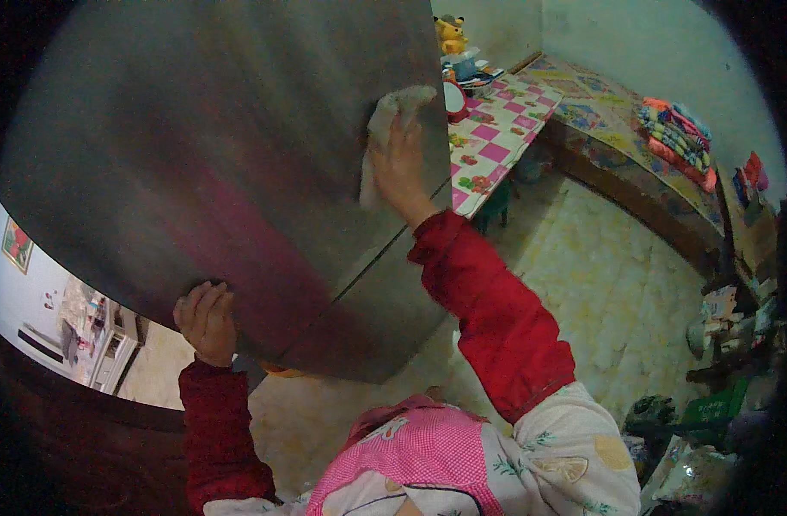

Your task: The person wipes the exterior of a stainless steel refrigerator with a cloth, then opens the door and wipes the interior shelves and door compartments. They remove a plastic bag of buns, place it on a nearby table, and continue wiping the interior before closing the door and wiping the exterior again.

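Note:
A large dark, glossy panel point(271, 161), possibly a door or a refrigerator front, fills the upper left and the middle. A thin dark seam crosses its lower right part. My right hand point(400, 158), below a red oversleeve, presses a pale cloth point(403, 106) against the panel near its right edge. Lower left, my left hand point(206, 319) rests on the panel's edge with its fingers bent over the surface; no object shows in it. A blurred pink reflection lies on the panel between the two hands.
Right of the panel stands a table with a pink checked cover point(496, 129), a yellow plush toy point(453, 35) near its far end. Beyond is a bed point(625, 142) with folded textiles point(677, 142). Bags and a green crate point(715, 406) lie lower right. A white cabinet point(116, 348) shows at left.

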The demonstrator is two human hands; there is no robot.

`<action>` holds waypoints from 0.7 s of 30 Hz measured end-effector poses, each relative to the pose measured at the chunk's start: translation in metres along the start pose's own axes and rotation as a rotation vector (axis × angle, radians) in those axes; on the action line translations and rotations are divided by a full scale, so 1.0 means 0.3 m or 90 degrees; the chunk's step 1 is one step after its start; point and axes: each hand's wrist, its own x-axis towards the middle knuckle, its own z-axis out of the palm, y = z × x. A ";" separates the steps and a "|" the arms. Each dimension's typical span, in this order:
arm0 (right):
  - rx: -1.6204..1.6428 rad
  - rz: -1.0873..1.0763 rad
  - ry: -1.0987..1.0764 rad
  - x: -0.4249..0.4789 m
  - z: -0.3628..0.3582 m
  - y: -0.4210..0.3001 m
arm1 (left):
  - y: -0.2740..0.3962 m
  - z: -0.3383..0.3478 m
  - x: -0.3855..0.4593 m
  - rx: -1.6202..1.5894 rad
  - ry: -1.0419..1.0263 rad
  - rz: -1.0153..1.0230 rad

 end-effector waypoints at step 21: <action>-0.055 -0.185 0.053 0.171 -0.072 -0.018 | 0.282 0.177 0.147 -0.352 0.157 -0.204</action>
